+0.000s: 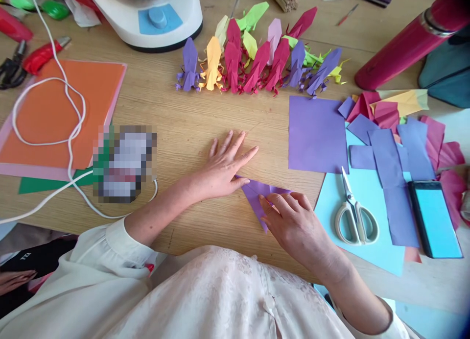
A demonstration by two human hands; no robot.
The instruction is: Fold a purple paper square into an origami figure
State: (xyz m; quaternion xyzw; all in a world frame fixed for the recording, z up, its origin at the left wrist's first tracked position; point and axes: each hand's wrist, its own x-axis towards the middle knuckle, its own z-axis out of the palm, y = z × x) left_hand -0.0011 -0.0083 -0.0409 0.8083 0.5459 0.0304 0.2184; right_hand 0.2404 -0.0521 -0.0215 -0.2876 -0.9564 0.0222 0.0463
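Note:
A folded sheet of purple origami paper (255,198) in a triangular shape lies on the table near its front edge. My left hand (223,170) rests flat with fingers spread, its thumb touching the paper's upper left corner. Bent over the paper's right side, my right hand (293,219) has its fingers curled and pressed down on it, covering part of the triangle. To the right are a flat purple square (317,133) and white-handled scissors (355,216), blades pointing away from me.
Several folded paper insects (233,60) stand in rows at the back. Purple offcuts (385,157), light-blue paper (330,206), a dark-edged device (435,219) and a red flask (404,45) are right. Orange paper (66,113), a white cable (69,157) and a blurred-out phone (125,165) lie left.

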